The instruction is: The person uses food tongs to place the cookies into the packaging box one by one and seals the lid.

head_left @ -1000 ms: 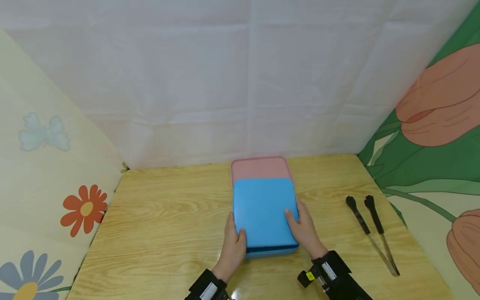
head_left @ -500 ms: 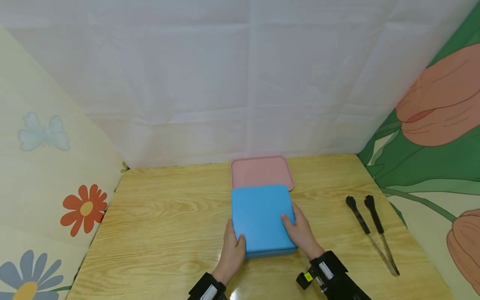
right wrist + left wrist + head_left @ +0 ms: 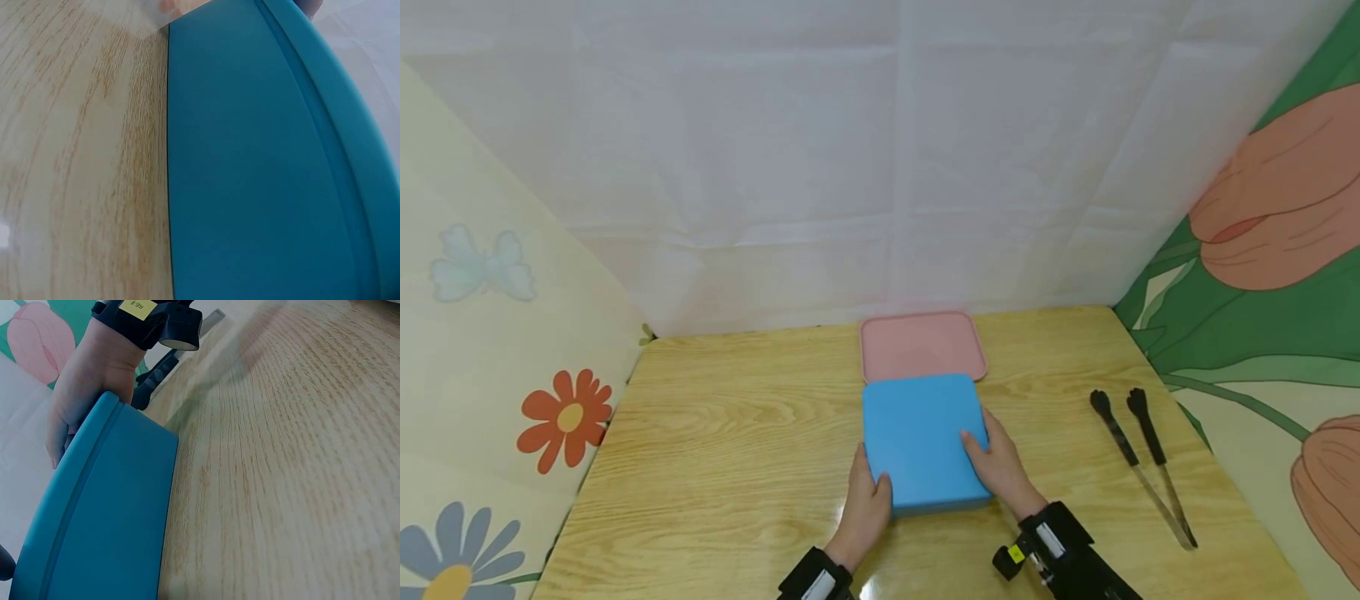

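A square blue box (image 3: 125, 519) rests on the table with its matching blue lid (image 3: 917, 446) on top. Along the box's left side lies my left hand (image 3: 861, 517), gripping near the front corner with its thumb by the lid's edge. My right hand (image 3: 1002, 473) holds the opposite side, its thumb laid over the lid's top and its fingers down the side. In the left wrist view, that right hand (image 3: 94, 372) reaches over the lid's rim. At the front, the lid sits flush with the box. Its contents are hidden.
A pink tray (image 3: 922, 346) lies just behind the box, by the white back cloth (image 3: 775, 167). To the right, a pair of tongs (image 3: 1150, 471) with black tips lies spread on the wooden table (image 3: 722, 450). Flower-printed panels (image 3: 568, 417) flank both sides.
The lid has come down and toward me, closing the dark gap at the box's front and uncovering more of the pink tray. Both hands moved slightly nearer with it; over the last half second little shifted.
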Demonstrator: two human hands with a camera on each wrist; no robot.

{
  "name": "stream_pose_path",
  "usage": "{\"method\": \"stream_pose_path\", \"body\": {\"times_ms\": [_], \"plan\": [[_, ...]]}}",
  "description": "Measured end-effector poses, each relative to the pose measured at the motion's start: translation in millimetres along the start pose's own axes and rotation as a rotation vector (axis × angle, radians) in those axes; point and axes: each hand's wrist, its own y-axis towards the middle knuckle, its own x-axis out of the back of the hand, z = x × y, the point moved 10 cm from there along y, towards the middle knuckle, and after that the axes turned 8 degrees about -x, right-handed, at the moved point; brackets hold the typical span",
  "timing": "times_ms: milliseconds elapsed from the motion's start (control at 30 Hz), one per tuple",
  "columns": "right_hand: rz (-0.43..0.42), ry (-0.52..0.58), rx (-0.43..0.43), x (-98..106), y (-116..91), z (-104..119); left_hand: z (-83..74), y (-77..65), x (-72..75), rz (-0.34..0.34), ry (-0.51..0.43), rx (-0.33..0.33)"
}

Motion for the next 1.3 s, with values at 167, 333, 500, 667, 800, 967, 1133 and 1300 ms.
{"method": "stream_pose_path", "body": {"times_ms": [167,333,500,667,800,967,1133,1300], "plan": [[-0.002,0.017,0.017,0.4,0.2,1.5,-0.5,1.3,-1.3,0.022,-0.012,0.004],[0.006,0.023,-0.003,0.1,0.0,-0.1,0.4,1.9,-1.7,0.016,-0.014,0.008],[0.008,0.012,-0.015,-0.3,-0.2,-1.6,2.4,2.4,-3.0,0.027,-0.017,0.023],[0.023,0.006,-0.019,-0.9,0.5,-3.0,3.9,1.7,-4.3,0.045,-0.029,0.046],[0.04,0.02,-0.031,-1.2,0.1,-4.2,4.5,0.9,-4.1,0.048,-0.04,0.053],[0.047,0.02,-0.047,-1.5,-0.1,-5.8,7.3,-0.4,-3.9,0.038,-0.059,0.058],[0.048,0.015,-0.057,-1.6,0.5,-7.5,8.1,-0.9,-3.3,0.03,-0.06,0.055],[0.054,0.021,-0.065,-2.4,0.5,-8.7,8.0,-0.8,-3.1,0.032,-0.065,0.052]]}}
